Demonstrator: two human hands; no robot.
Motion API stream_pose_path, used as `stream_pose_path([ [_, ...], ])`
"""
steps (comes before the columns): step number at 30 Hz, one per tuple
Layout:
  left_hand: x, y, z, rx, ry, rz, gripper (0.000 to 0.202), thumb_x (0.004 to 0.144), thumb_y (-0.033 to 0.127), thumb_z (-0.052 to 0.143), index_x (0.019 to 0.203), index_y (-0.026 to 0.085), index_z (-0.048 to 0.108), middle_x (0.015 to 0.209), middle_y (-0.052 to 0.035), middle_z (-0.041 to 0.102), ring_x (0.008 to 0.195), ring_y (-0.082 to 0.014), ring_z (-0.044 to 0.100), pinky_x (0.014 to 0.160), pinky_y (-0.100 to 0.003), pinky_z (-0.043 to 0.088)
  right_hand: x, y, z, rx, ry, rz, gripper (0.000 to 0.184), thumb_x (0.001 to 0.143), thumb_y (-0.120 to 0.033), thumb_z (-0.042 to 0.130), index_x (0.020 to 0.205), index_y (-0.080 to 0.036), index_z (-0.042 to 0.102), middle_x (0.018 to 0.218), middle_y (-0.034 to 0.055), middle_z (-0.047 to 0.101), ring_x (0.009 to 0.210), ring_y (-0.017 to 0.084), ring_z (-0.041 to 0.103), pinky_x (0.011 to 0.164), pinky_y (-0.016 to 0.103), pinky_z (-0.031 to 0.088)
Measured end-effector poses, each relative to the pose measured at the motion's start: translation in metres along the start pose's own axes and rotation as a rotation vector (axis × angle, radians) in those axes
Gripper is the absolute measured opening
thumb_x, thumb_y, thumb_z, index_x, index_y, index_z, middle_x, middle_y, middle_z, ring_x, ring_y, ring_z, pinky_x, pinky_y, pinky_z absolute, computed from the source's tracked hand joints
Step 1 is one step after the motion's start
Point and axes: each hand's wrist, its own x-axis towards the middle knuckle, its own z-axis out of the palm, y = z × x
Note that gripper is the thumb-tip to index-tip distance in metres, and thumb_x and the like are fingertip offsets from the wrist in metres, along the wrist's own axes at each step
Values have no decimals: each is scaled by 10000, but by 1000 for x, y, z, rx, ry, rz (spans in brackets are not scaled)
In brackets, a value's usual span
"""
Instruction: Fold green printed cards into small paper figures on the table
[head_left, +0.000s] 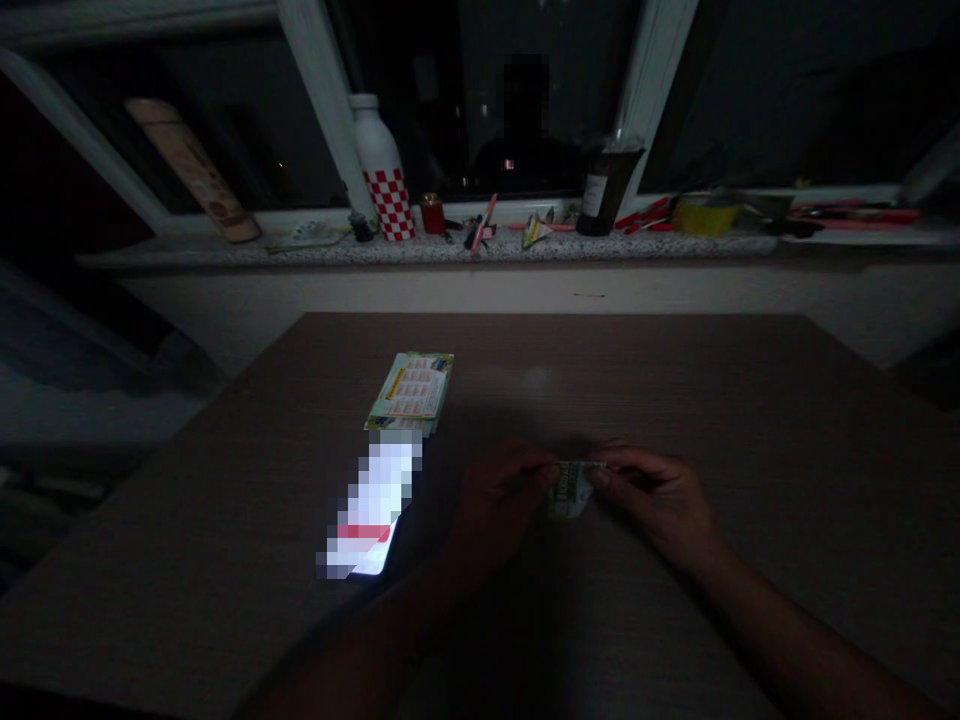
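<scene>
Between both hands, over the middle of the brown table, is a small piece of printed paper (571,490) in white and green, perhaps folded. My left hand (499,500) pinches its left edge between thumb and fingers. At its upper right corner, my right hand (660,495) grips it the same way. Left of my hands lies a lit phone (367,510), its screen bright and partly blurred out. Just beyond the phone sits a small stack of printed cards (412,387), white with green corners and rows of orange print. Dim light hides the detail of my fingers.
Behind the table (675,370) runs a speckled windowsill (300,255). On it stand a white bottle with red checks (386,170), a tall tan cylinder (195,170), a small red jar (433,214), a dark bag (604,190) and a yellow bowl (706,214).
</scene>
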Motion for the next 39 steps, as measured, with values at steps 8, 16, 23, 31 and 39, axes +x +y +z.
stream_pose_path([
  [8, -2, -2, -2, 64, 38, 120, 108, 848, 213, 562, 829, 184, 665, 831, -30, 611, 813, -151, 570, 737, -278, 455, 0, -4, -1, -54, 17, -95, 50, 738, -213, 700, 779, -228, 723, 792, 46, 724, 741, 185, 671, 652, 302, 554],
  [16, -1, 0, -2, 65, 67, 129, 122, 844, 247, 572, 790, 184, 661, 817, -39, 607, 809, -159, 565, 722, -282, 455, 1, -7, 0, -112, -5, -153, 60, 763, -206, 671, 799, -231, 712, 808, 53, 715, 776, 200, 666, 704, 343, 552],
  [23, -1, -1, -3, 51, 83, 97, 118, 840, 262, 575, 812, 186, 661, 817, -35, 605, 794, -161, 567, 711, -287, 469, 1, -4, -1, -121, -25, -135, 103, 762, -214, 672, 854, -229, 716, 854, 61, 722, 802, 205, 675, 720, 341, 559],
  [31, 0, -2, -1, 37, 109, 91, 110, 836, 264, 583, 806, 190, 659, 815, -33, 599, 834, -171, 563, 742, -299, 469, 0, -4, -1, -205, 2, -192, 46, 769, -194, 666, 792, -226, 689, 809, 50, 703, 755, 191, 660, 672, 319, 547],
  [39, 0, -2, -1, -21, 121, 36, 109, 833, 268, 586, 804, 189, 657, 851, -37, 601, 824, -169, 574, 748, -311, 479, 2, -1, 3, -155, -35, -194, 72, 762, -201, 673, 819, -236, 701, 826, 44, 711, 783, 201, 666, 712, 351, 551],
])
